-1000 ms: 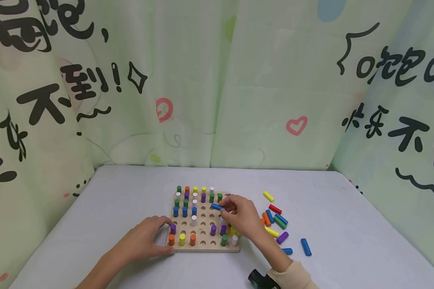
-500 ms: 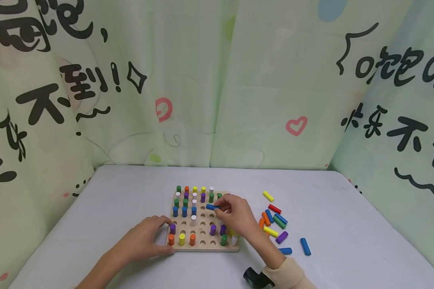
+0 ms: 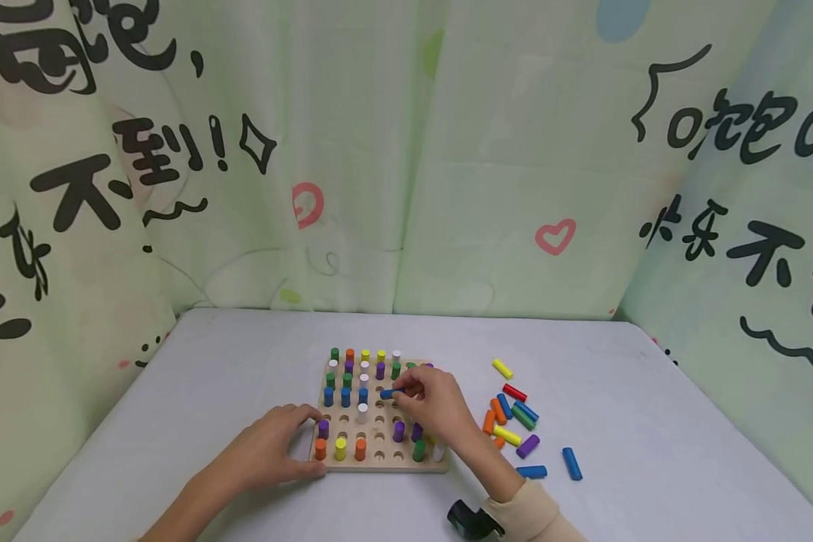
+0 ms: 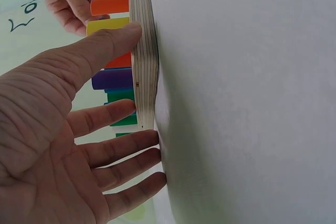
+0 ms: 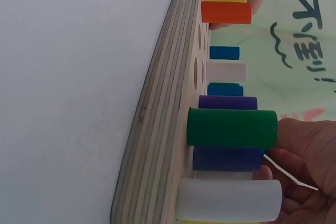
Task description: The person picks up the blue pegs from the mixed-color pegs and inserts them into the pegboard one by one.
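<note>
The fingers and thumb of my right hand [image 3: 440,404] pinch a blue cylindrical peg [image 3: 388,394] by its right end, the gap between them narrowed to its thickness. It lies nearly level, its free end pointing left. In the last second I have brought it further left, and slightly nearer or lower, so I judge it is now closer to the column of bare round holes [image 3: 379,419] left of my grip; being level, it does not look seated in any. My left hand, [image 3: 278,444] little changed, has its fingers extended and spread, thumb and index touching the near left corner of the light wooden board [image 3: 379,466].

Close around the holes, a white cylindrical peg [image 3: 362,413] stands to the left and a purple cylindrical peg [image 3: 398,431] to the near right, leaving my fingertips limited room. My own hand hides part of the board's right side, and in the right wrist view an upright green cylindrical peg [image 5: 232,128] partly blocks my fingers. Further right on the white-covered table [image 3: 623,399] lie loose pegs, among them a red cylindrical peg [image 3: 515,392] and, nearer me, another blue one [image 3: 572,464].
</note>
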Tool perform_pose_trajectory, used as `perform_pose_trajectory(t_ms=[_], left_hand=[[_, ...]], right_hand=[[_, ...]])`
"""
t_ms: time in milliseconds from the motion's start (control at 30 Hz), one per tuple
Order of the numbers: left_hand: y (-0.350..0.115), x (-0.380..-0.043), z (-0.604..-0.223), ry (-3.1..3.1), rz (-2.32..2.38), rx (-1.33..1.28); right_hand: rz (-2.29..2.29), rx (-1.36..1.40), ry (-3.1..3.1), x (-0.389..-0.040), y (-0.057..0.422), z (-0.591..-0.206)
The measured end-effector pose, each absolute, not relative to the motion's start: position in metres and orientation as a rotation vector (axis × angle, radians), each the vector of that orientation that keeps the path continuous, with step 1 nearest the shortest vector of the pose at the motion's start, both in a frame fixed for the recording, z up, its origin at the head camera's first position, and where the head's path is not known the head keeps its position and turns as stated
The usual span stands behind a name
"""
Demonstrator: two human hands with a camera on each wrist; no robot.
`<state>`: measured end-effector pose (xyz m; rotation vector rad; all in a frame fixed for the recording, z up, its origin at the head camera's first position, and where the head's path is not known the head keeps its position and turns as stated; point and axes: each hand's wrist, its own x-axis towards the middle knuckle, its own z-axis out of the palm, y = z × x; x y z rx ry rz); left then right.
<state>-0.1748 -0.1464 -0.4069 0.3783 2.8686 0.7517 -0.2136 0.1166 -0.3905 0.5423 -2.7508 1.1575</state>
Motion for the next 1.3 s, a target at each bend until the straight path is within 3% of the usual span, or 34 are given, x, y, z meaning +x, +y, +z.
perform_pose_trajectory(t_ms=[1300], left_hand=[[-0.147,-0.173,-0.407,2.887,0.765,0.417]], right_hand=[[1.183,0.628,-2.680,-0.217,0.104,-0.396]])
